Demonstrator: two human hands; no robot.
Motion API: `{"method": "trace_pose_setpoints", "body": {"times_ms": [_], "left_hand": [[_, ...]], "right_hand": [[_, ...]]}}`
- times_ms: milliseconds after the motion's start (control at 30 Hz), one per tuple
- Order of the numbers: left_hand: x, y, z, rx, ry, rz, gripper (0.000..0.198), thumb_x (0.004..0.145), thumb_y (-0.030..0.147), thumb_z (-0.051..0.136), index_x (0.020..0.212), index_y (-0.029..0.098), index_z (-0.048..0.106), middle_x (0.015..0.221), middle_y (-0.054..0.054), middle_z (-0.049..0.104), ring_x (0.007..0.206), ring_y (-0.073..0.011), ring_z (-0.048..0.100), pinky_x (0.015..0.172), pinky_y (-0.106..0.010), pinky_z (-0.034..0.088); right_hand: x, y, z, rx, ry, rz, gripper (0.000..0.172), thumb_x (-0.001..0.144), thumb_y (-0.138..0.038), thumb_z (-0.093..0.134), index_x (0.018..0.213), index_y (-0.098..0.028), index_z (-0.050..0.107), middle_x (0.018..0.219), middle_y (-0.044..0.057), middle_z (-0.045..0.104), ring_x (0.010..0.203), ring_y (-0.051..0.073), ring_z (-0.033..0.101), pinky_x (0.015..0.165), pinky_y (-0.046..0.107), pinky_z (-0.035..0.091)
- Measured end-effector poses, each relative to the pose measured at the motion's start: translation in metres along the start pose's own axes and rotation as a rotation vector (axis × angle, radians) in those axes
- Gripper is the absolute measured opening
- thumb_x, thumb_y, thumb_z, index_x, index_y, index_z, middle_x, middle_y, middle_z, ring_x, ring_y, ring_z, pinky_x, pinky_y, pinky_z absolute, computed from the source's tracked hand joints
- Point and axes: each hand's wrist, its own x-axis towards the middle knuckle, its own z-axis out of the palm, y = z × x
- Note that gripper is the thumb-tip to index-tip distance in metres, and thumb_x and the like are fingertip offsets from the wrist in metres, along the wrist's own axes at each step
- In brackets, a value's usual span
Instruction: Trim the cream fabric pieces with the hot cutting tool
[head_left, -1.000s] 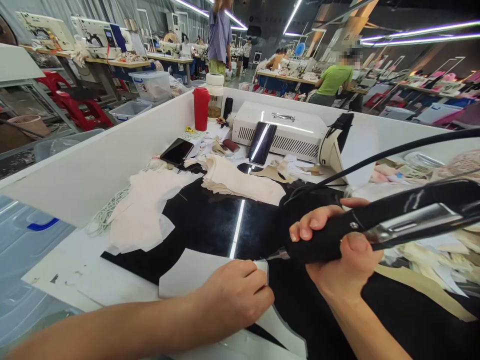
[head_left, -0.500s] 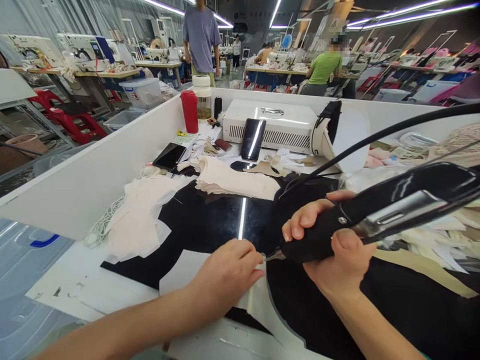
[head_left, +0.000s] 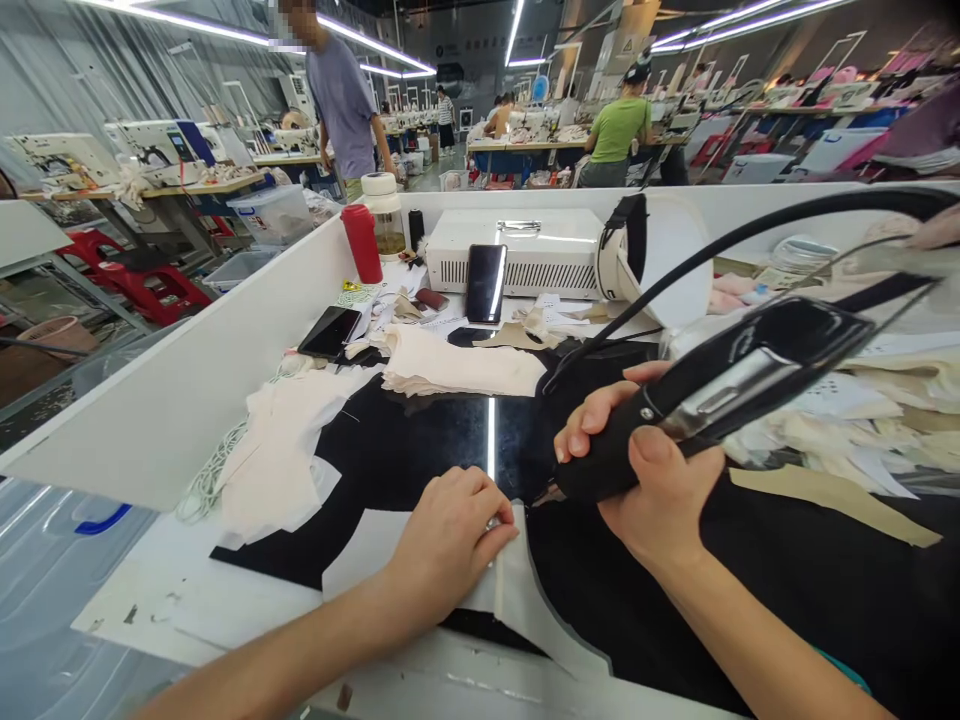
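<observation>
Right hand (head_left: 660, 490) is clenched round the black hand tool (head_left: 720, 390), held low over the black mat (head_left: 420, 450) at near centre. Left hand (head_left: 450, 530) rests knuckles up on the white piece (head_left: 360, 545), just left of the tool tip (head_left: 551, 495). Whether its fingers pinch the edge or only press it cannot be told. Judged part-way: white offcuts (head_left: 270, 450) lie at left, a stack of cream pieces (head_left: 457, 365) lies far, and this piece's right edge appears in hand.

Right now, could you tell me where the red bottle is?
In the head view the red bottle stands upright in the far left corner, beside the white side wall, left of the white-lidded jar and beyond the black phone.
</observation>
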Motion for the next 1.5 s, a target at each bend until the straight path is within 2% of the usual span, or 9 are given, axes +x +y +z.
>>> {"method": "trace_pose_setpoints", "body": {"times_ms": [133,300,500,800,1067,1200,1333,1500], "left_hand": [[0.000,-0.002,-0.001,-0.015,0.014,-0.026,0.017,0.104,0.018,0.085,0.118,0.022,0.075,0.120,-0.004,0.074,0.112,-0.0270,0.070,0.099,-0.044,0.053],[0.002,-0.005,0.000,-0.017,0.024,0.012,0.006,0.107,0.017,0.080,0.106,0.022,0.077,0.113,-0.002,0.074,0.106,-0.0244,0.070,0.093,-0.040,0.052],[0.000,-0.008,0.003,0.007,0.089,0.064,0.013,0.105,0.012,0.080,0.098,0.022,0.075,0.105,0.000,0.075,0.095,-0.0219,0.067,0.086,-0.037,0.047],[-0.002,-0.013,0.006,-0.010,0.102,0.107,0.016,0.104,0.010,0.081,0.099,0.023,0.073,0.106,0.002,0.078,0.097,-0.0214,0.066,0.089,-0.037,0.047],[-0.003,-0.015,0.008,0.011,0.145,0.110,0.014,0.104,0.012,0.079,0.107,0.023,0.071,0.108,0.000,0.078,0.098,-0.0231,0.070,0.088,-0.037,0.053],[-0.005,-0.015,0.011,0.035,0.246,0.178,0.019,0.102,0.010,0.079,0.109,0.023,0.067,0.113,-0.002,0.075,0.103,-0.0233,0.070,0.092,-0.037,0.058],[-0.006,-0.012,0.012,0.105,0.321,0.286,0.015,0.107,0.010,0.074,0.105,0.022,0.064,0.113,-0.004,0.074,0.105,-0.0222,0.071,0.093,-0.035,0.060],[-0.011,-0.013,0.015,0.192,0.266,0.396,0.018,0.116,0.013,0.063,0.099,0.020,0.063,0.101,-0.003,0.072,0.094,-0.0217,0.068,0.086,-0.035,0.059]], "right_hand": [[0.000,0.004,-0.001,-0.002,0.011,0.012,0.047,0.082,-0.050,0.102,0.111,-0.029,0.071,0.077,-0.006,0.071,0.053,0.015,0.066,0.049,0.031,0.060],[0.000,0.006,-0.002,0.007,-0.017,0.004,0.047,0.085,-0.049,0.101,0.113,-0.029,0.070,0.078,-0.006,0.071,0.055,0.015,0.066,0.051,0.030,0.060],[-0.002,0.006,0.001,0.030,-0.021,0.012,0.046,0.086,-0.049,0.100,0.114,-0.029,0.070,0.078,-0.007,0.072,0.056,0.014,0.066,0.052,0.028,0.060],[-0.006,0.003,0.012,0.094,-0.009,0.053,0.049,0.083,-0.052,0.102,0.112,-0.029,0.071,0.077,-0.007,0.072,0.055,0.014,0.067,0.051,0.027,0.062],[-0.005,0.006,0.014,0.072,-0.028,0.053,0.050,0.083,-0.053,0.101,0.114,-0.030,0.069,0.076,-0.008,0.072,0.054,0.015,0.067,0.051,0.029,0.062],[-0.008,0.007,0.011,0.068,-0.037,0.044,0.048,0.084,-0.050,0.101,0.114,-0.030,0.070,0.077,-0.008,0.074,0.054,0.014,0.068,0.052,0.028,0.063],[-0.010,0.008,0.008,0.077,-0.050,0.047,0.047,0.086,-0.047,0.101,0.116,-0.029,0.070,0.079,-0.008,0.074,0.057,0.013,0.070,0.056,0.027,0.064],[-0.010,0.010,0.008,0.069,-0.058,0.021,0.047,0.087,-0.047,0.101,0.117,-0.029,0.070,0.079,-0.008,0.074,0.057,0.013,0.069,0.055,0.027,0.063]]}}
